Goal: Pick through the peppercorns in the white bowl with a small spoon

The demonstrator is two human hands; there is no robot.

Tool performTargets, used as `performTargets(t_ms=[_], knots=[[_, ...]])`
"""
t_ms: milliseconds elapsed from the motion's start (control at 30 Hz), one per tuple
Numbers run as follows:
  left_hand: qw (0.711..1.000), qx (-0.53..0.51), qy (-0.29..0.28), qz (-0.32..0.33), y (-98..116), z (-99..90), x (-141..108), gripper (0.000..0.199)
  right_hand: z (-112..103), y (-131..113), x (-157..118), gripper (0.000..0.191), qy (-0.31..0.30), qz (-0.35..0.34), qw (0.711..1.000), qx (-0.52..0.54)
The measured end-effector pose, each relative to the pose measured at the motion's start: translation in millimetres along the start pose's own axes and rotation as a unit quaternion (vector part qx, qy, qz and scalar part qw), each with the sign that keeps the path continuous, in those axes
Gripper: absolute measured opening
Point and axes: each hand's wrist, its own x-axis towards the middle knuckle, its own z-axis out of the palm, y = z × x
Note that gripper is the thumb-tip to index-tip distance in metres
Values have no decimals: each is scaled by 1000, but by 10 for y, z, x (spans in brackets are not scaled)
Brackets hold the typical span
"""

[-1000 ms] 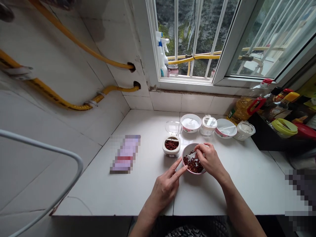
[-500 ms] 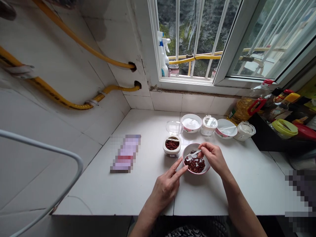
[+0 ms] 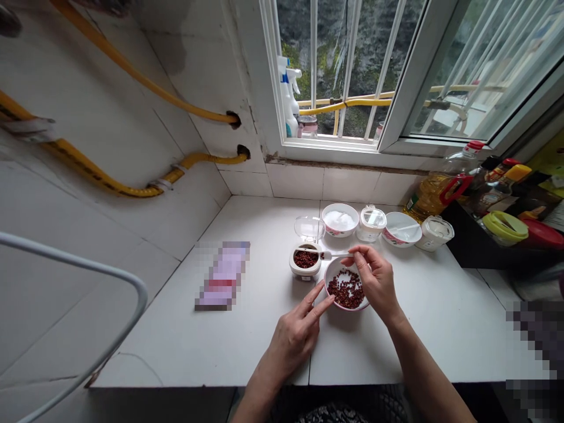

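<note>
Between the fingers of my right hand (image 3: pixel 376 279) is the handle of a small white spoon (image 3: pixel 337 255). The spoon's bowl is at the right rim of a white spice jar (image 3: pixel 305 269), whose clear lid (image 3: pixel 309 227) stands open. Dark red peppercorns (image 3: pixel 306 257) fill that jar. Below the spoon sits a pink-rimmed bowl (image 3: pixel 326 289) with more red peppercorns (image 3: pixel 346 289) spread over its bottom. My left hand (image 3: pixel 296 329) rests on the counter, its index and middle fingers stretched out to touch the bowl's left side.
Behind stand a bowl of white granules (image 3: pixel 340 220), a lidded jar (image 3: pixel 371 223), a bowl with a white spoon (image 3: pixel 400 229) and another white jar (image 3: pixel 437 232). An oil bottle (image 3: pixel 434 185) and sauce bottles crowd the right. A blurred purple packet (image 3: pixel 224 276) lies left on the counter.
My right hand has raised the spoon out of the bowl of peppercorns and moved its tip left to the spice jar. My left hand stays at the bowl.
</note>
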Motion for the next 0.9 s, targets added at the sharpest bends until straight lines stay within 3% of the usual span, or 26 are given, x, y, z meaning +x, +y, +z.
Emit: performTargets(t_ms=[67,167,267,433,567,733,900], knots=[[1000,-3,-2,-2,-3,0,-6,68,86,-12,-16,18,4,-87,994,-65],[1000,-9,-5,-5,-8,0,-17,67,172,-6,-20,21,-26,-217,963,-158],[1000,-14,-5,-8,-10,2,-18,67,151,-6,-14,24,-41,-258,947,-188],[1000,-8,-3,-1,-2,-2,-6,67,-132,22,14,19,23,-155,975,-160],[1000,-5,-3,-5,0,-1,-10,65,-313,144,37,18,-12,-93,972,-216],[1000,-6,2,0,-11,16,-18,64,-202,241,8,22,-84,-85,956,-268],[1000,-7,7,4,-14,26,-16,62,-132,165,-7,22,-116,-32,972,-204]])
